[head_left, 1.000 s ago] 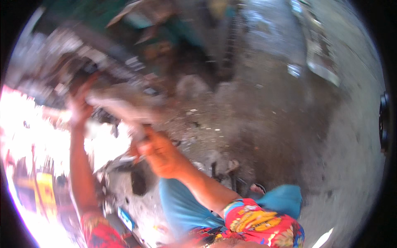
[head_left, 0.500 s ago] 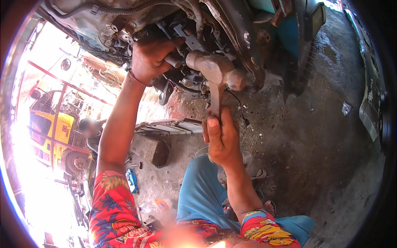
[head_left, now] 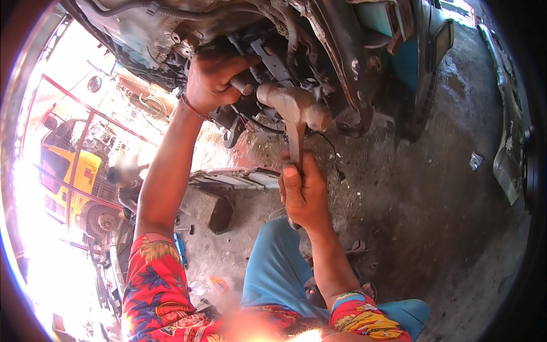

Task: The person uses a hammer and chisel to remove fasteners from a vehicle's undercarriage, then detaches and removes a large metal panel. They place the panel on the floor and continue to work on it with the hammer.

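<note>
My left hand is closed round a thick round metal bar, its blunt end sticking out to the right past my thumb. The bar's other end is hidden among the dark parts under the vehicle. A worn ball-peen hammer is gripped by the handle in my right hand, thumb laid along the shaft. Its flat face points at the bar's end, with a small gap between them. Around my left hand lie metal brackets, hoses and cables of the vehicle's underbody.
A rusty suspension arm or frame piece hangs right of the hammer. On the concrete floor stand a heavy block and a long pale panel. Another long panel lies far right. Beyond a mesh fence is a yellow vehicle; a person is nearby.
The hammer head has come slightly closer to the bar's end. My left hand keeps its grip on the bar. The whole view has shifted a little.
</note>
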Demonstrator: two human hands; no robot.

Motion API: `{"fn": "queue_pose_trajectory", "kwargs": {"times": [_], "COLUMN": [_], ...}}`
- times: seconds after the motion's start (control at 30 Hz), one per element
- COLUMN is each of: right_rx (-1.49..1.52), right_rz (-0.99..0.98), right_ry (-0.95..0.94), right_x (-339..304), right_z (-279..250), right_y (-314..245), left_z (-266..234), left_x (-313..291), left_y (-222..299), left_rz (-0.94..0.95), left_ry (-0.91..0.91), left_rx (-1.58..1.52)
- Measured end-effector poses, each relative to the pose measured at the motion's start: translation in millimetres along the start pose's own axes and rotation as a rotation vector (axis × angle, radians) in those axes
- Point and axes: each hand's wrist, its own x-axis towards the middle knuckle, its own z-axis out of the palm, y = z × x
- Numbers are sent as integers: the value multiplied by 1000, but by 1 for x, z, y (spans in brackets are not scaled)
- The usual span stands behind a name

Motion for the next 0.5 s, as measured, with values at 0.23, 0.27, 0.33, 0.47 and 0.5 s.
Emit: {"fn": "queue_pose_trajectory", "kwargs": {"times": [0.23, 0.27, 0.33, 0.47, 0.5], "right_rx": [59, 207, 408, 342, 172], "right_rz": [-223, -281, -392, -254, -51], "right_ry": [87, 117, 118, 79, 81], "right_x": [-12, -17, -21, 13, 23], "right_z": [6, 5, 4, 37, 46], "right_y": [-25, -36, -52, -31, -19], "left_z": [-3, -3, -6, -12, -11], "left_x": [4, 4, 3, 7, 8], "left_y": [-2, -1, -2, -3, -2], "left_rz": [-34, -45, -17, -28, -23], "left_ry": [6, 34, 18, 28, 19], "left_rx": [-19, -58, 30, 38, 35]}}
